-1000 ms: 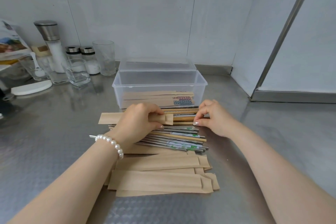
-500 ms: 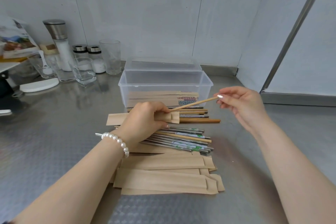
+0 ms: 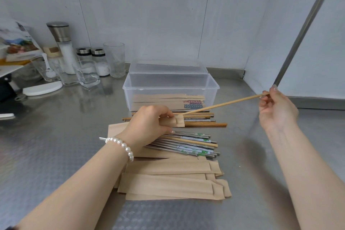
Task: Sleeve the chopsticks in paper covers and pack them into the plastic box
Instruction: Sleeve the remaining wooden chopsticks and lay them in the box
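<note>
One wooden chopstick (image 3: 224, 104) pinched at its far end by right hand (image 3: 278, 110) grip, tip at mouth of paper cover (image 3: 178, 122). Left hand (image 3: 149, 125) grip clamped on that cover. Plastic box (image 3: 170, 87) just beyond left grip, sleeved pairs inside; loose chopsticks (image 3: 188, 144) on tabletop (image 3: 56, 136) beneath
</note>
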`<action>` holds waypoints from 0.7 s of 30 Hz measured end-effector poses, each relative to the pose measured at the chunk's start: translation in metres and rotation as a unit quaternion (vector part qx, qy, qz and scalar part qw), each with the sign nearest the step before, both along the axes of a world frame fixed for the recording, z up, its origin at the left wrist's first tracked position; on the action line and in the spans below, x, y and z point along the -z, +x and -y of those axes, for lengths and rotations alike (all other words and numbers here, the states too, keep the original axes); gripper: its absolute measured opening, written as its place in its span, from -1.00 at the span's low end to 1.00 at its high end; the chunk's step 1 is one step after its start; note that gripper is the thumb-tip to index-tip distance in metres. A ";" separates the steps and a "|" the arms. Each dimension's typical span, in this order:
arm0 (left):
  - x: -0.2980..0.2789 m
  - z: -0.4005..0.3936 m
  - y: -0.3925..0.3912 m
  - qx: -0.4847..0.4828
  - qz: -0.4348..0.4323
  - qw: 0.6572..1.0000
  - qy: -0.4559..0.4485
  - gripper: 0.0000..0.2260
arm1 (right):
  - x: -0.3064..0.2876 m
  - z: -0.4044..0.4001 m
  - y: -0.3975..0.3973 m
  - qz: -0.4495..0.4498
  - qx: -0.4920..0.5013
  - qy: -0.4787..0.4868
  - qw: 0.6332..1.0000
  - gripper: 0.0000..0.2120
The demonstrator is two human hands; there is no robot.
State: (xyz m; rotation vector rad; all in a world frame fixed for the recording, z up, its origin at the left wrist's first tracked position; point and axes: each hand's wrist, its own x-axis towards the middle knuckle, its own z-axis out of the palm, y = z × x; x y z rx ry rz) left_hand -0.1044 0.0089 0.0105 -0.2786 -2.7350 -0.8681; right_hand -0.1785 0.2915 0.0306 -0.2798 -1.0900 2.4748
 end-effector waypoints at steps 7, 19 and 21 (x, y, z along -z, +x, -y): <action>-0.001 0.001 0.000 -0.021 -0.008 1.000 0.000 -0.65 | -0.005 -0.005 0.002 0.005 0.006 -0.030 1.000 -0.86; -0.002 -0.001 0.001 -0.015 -0.015 1.000 0.012 -0.69 | -0.001 0.011 0.003 0.010 -0.079 0.019 0.997 -0.84; -0.003 -0.001 0.001 -0.015 -0.015 1.000 0.016 -0.70 | 0.000 0.015 0.005 0.032 -0.137 0.056 0.988 -0.81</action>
